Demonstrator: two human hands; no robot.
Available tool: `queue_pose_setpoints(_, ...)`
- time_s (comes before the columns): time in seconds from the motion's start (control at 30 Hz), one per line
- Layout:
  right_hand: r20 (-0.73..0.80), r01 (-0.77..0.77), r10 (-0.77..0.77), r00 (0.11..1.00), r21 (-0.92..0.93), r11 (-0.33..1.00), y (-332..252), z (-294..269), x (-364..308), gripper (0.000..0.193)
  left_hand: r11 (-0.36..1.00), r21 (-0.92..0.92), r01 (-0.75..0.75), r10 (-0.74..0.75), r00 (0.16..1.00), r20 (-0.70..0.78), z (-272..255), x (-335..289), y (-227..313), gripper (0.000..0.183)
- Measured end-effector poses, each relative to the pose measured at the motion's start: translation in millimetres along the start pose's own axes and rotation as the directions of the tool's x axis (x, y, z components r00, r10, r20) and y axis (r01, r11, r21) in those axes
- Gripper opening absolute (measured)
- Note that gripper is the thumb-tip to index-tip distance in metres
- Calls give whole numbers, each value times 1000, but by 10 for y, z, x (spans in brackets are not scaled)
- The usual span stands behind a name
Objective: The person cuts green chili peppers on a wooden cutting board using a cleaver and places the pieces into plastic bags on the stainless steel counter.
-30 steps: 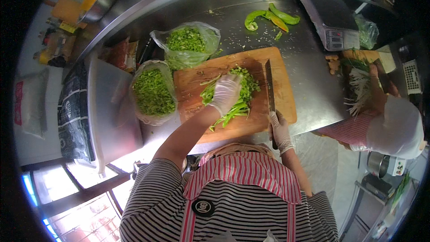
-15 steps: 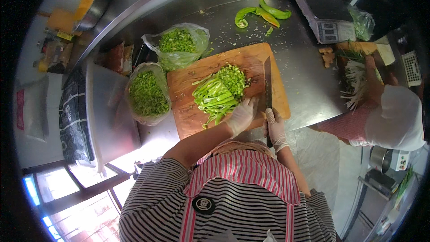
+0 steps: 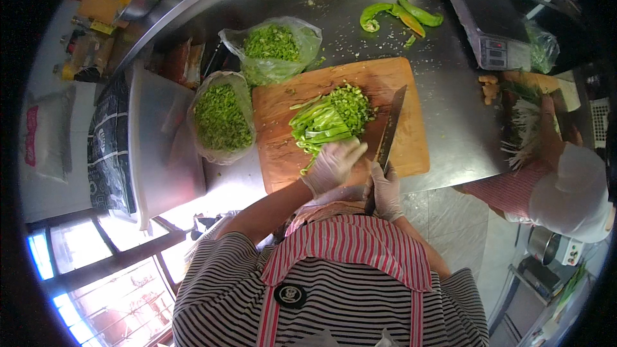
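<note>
My right hand (image 3: 385, 194), in a clear glove, is wrapped around the handle of a long kitchen knife (image 3: 393, 122). The blade points away from me and slants slightly right over the wooden cutting board (image 3: 411, 148). My left hand (image 3: 334, 164), gloved too, hovers by the near end of a bundle of green pepper strips (image 3: 316, 125), fingers stretched toward the knife and slightly blurred. Whether it touches the strips is hard to see. Chopped green pepper (image 3: 353, 106) lies piled against the strips' right side, left of the blade.
Two plastic bags of chopped greens (image 3: 271, 44) (image 3: 222, 115) stand left of the board. Behind it lie green peppers (image 3: 421, 14) among scattered seeds. A scale (image 3: 491, 32) sits at the far right, near ginger (image 3: 489, 90). A co-worker's arm (image 3: 549, 128) reaches over white stalks.
My left hand has drawn back left, away from the blade, its fingers now more stretched out. The knife tip has tilted to the right. The whole view has shifted slightly.
</note>
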State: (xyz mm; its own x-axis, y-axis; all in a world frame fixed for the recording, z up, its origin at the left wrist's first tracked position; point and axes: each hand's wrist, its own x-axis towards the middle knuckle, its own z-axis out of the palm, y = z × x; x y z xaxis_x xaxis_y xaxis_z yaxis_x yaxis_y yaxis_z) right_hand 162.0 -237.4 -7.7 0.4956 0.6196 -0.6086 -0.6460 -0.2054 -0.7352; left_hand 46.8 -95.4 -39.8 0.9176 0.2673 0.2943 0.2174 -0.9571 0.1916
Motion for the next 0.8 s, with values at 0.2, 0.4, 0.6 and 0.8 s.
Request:
queue_pose_setpoints(0.2, 116, -96, 95, 989, 2, 995, 258, 346, -20, 26, 845, 86, 528, -529, 848, -10, 47, 533, -1037, 54)
queue_pose_setpoints(0.4, 124, -27, 13, 992, 119, 993, 472, 895, 108, 27, 865, 67, 498, -497, 830, 252, 394, 393, -1286, 61)
queue_pose_setpoints(0.6, 48, -42, 36, 998, 125, 991, 627, 1366, 283, 39, 797, 64, 601, -581, 732, 356, -94, 589, -909, 65)
queue_pose_setpoints(0.8, 130, -118, 103, 986, 117, 986, 693, 1527, 406, 48, 769, 5, 639, -577, 691, 434, -148, 590, -954, 68)
